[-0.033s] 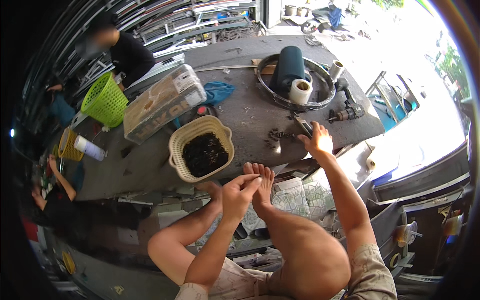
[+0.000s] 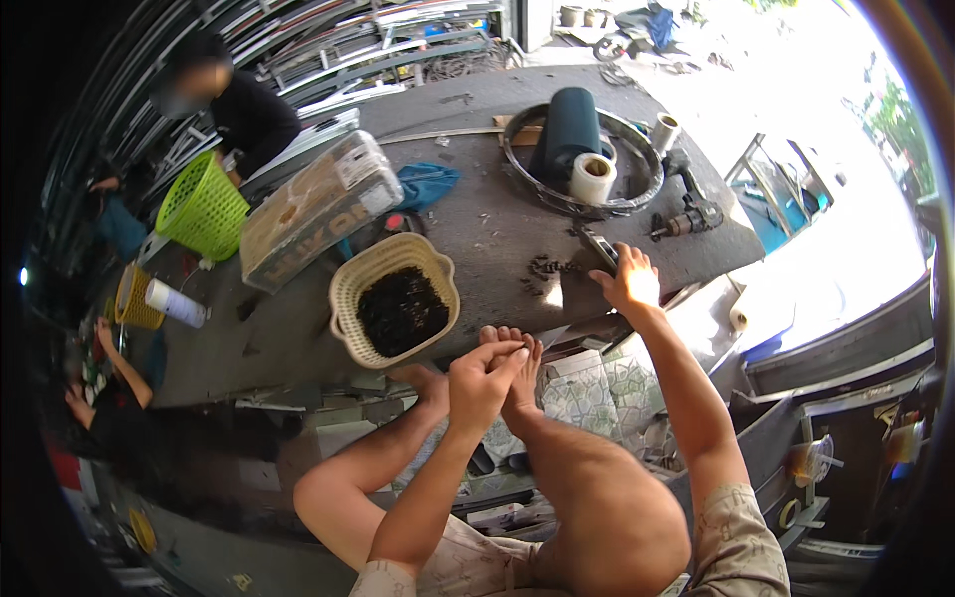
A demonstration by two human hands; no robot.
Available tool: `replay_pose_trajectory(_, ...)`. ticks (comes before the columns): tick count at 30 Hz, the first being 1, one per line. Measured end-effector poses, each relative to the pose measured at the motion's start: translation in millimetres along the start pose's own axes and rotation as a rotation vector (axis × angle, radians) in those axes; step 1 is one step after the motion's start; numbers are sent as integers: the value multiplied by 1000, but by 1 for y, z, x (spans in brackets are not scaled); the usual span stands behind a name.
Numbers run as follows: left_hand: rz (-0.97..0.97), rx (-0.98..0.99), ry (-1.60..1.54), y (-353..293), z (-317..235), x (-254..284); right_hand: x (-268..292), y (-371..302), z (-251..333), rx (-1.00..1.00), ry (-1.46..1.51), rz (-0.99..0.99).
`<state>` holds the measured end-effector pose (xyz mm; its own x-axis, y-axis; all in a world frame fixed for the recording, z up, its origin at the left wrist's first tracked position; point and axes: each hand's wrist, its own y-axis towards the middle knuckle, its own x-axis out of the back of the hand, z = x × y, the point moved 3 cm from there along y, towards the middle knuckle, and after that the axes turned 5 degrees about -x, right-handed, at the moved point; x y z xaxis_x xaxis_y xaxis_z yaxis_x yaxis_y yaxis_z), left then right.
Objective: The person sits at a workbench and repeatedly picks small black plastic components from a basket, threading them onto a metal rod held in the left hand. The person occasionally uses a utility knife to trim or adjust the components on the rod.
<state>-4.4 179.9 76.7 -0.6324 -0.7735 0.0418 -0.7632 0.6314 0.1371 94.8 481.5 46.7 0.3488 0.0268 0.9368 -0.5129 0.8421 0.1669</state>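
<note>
My left hand (image 2: 484, 381) is closed in a pinch above my foot, thumb pressed against forefinger. Whatever it holds is too small to make out. On the table's near right part, my right hand (image 2: 634, 284) has its fingers apart, around and touching a silver-and-dark cutter knife (image 2: 601, 246) that lies there. Small black pieces (image 2: 547, 271) are scattered beside the knife. A cream plastic basket (image 2: 445, 261) with many black bits (image 2: 403, 310) in it stands at the table's near edge, left of my foot.
A grey table (image 2: 468, 129) bears a taped cardboard box (image 2: 318, 211), a green basket (image 2: 202, 209), a spray can (image 2: 176, 302), a ring with rolls (image 2: 594, 179) inside and a cordless drill (image 2: 691, 221). One person (image 2: 254, 114) is behind the box; another person's arm (image 2: 124, 363) shows far left.
The view has shifted slightly, so the table things sit a little further left. My left hand has moved slightly right; my right hand stays by the knife.
</note>
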Motion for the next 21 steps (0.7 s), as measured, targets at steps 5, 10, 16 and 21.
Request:
replay_pose_trajectory(5,92,-58,404,68,29,-51,-16,15,-18,82,60,-60)
replay_pose_trajectory(10,213,-203,624,83,57,-59,7,-58,-17,56,478,-271)
replay_pose_trajectory(16,234,-126,647,82,57,-65,-23,-171,18,-199,726,323)
replay_pose_trajectory(21,240,-15,664,83,55,-66,-27,-176,31,-77,746,179)
